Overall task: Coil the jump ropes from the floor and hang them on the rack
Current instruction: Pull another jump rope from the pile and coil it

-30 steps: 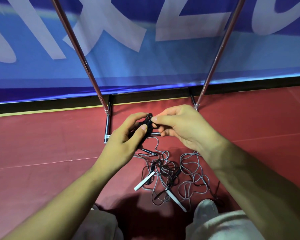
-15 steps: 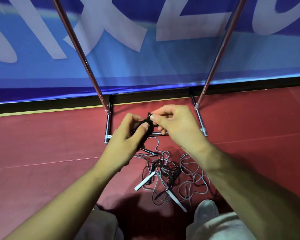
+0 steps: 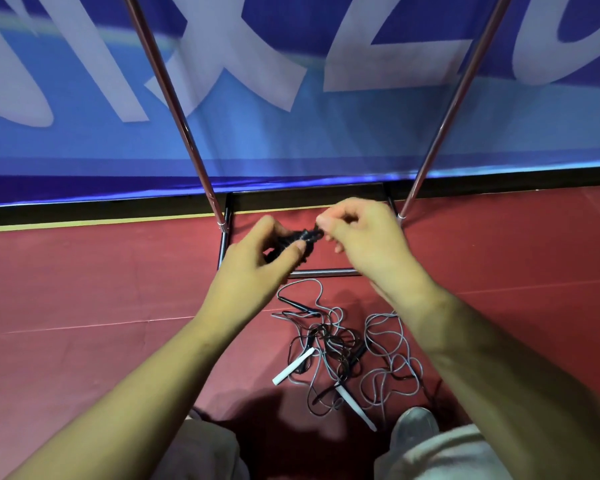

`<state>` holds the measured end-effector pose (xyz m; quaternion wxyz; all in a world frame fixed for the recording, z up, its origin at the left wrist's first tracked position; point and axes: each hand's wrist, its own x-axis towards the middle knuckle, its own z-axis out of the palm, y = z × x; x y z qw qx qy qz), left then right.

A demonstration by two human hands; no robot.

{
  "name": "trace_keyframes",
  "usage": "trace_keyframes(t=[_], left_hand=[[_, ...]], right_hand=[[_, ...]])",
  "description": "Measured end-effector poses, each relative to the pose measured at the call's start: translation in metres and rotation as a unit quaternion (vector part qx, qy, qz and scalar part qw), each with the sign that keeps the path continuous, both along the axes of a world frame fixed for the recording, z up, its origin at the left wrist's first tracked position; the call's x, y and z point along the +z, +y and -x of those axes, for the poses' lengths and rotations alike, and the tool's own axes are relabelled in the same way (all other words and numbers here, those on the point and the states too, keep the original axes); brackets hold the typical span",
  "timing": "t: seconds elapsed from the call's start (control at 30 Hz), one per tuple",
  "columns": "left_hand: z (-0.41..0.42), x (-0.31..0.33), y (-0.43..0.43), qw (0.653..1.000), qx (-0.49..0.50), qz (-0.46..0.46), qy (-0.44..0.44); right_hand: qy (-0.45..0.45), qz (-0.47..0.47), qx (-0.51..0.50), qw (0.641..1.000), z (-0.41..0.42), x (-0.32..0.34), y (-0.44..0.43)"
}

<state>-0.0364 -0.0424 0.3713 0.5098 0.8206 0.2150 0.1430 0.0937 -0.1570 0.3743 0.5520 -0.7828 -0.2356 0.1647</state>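
Observation:
A small black coiled jump rope [image 3: 293, 242] is held in the air between both hands. My left hand [image 3: 260, 261] grips the bundle with thumb and fingers curled round it. My right hand [image 3: 364, 240] pinches the rope's end at the bundle's upper right. Below them on the red floor lies a tangle of grey and black jump ropes [image 3: 347, 348] with white handles [image 3: 293, 366] and a black handle [image 3: 293, 303]. The metal rack [image 3: 174, 98] rises from the floor behind my hands, with two slanted poles and a base bar [image 3: 323, 272].
A blue banner with large pale letters [image 3: 291, 116] hangs right behind the rack. My knees in light trousers [image 3: 440, 455] and a grey shoe [image 3: 416, 422] are at the bottom edge, close to the rope tangle. Open red floor [image 3: 84, 306] spreads left and right.
My right hand has shifted slightly up and right while still pinching the rope end at the black bundle. My left hand keeps its hold. The tangle on the floor has not moved.

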Motion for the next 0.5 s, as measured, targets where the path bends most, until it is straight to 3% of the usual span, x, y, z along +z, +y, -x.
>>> trace_keyframes(t=[0.13, 0.23, 0.33, 0.5], left_hand=[[-0.009, 0.023, -0.006, 0.979, 0.028, 0.204, -0.009], [-0.009, 0.029, -0.005, 0.963, 0.014, 0.268, -0.021], [-0.006, 0.035, -0.003, 0.968, -0.011, 0.250, -0.032], [-0.032, 0.061, 0.010, 0.996, -0.038, 0.079, -0.034]], right_hand=[[0.154, -0.160, -0.068, 0.973, -0.006, 0.021, 0.000], [0.170, -0.188, -0.036, 0.967, -0.004, 0.033, -0.006], [0.161, -0.179, -0.009, 0.971, -0.003, 0.045, -0.010], [0.112, -0.174, -0.020, 0.978, -0.022, 0.089, 0.002]])
